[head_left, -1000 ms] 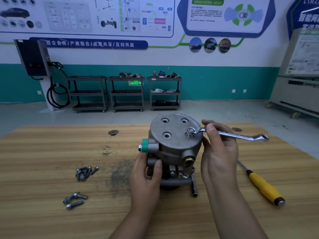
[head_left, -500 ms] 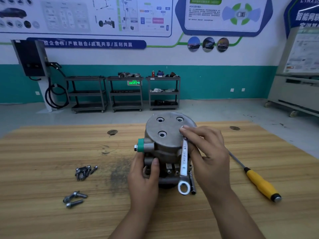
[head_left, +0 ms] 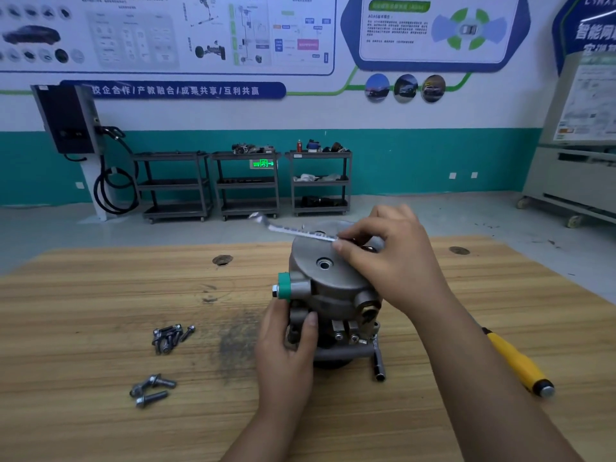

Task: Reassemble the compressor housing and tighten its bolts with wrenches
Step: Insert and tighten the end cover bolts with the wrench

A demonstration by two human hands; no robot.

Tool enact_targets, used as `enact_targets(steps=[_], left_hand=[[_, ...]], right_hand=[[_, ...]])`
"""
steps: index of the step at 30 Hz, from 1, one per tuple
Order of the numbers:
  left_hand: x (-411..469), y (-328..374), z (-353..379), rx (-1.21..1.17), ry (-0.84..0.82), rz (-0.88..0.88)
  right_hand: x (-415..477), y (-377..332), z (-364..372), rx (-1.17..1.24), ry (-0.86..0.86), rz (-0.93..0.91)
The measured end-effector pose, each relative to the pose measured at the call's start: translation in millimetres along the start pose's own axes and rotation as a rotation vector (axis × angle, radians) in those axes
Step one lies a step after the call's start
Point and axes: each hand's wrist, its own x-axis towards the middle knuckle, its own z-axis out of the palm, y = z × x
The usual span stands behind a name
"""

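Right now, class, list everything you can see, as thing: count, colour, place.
compressor: one, grey with green cap, upright, mid table
wrench: one, silver, over compressor top
bolts: two heaps, grey, table, left of compressor
socket: one, dark, table, by compressor base
screwdriver: one, yellow handle, table right
table: one, wood
carts: three, grey, far wall
charger: one, black, wall left
left hand: grips compressor side
right hand: pinches wrench
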Motion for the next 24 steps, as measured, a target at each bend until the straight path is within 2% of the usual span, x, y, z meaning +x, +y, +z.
enact_targets(steps=[3,7,10,12,14,17,19,24], left_hand=[[0,-2,1,-0.011,-0.012,-0.009],[1,-2,1,-0.026,-0.014,-0.012],[0,-4,2,-0.031,-0.014,-0.018],[0,-4,2,-0.049,-0.014,-0.031],[0,-4,2,-0.064,-0.012,-0.037],[0,-2,1,-0.073,-0.011,-0.045],[0,-2,0,-0.065,-0.009,-0.034],[1,-2,-1,-0.064,-0.015,-0.022]], right_hand=[[6,2,7,-0.040,0.023,0.147],[5,12,15,0.071,-0.028,0.376],[3,19,18,0.358,0.068,0.587],[-1,18,20,0.708,0.214,0.674],[-11,15,23,1.024,0.364,0.628],[-29,11,33,1.213,0.509,0.454],[-41,9,40,1.214,0.570,0.379],[-60,7,48,0.962,0.652,0.243]])
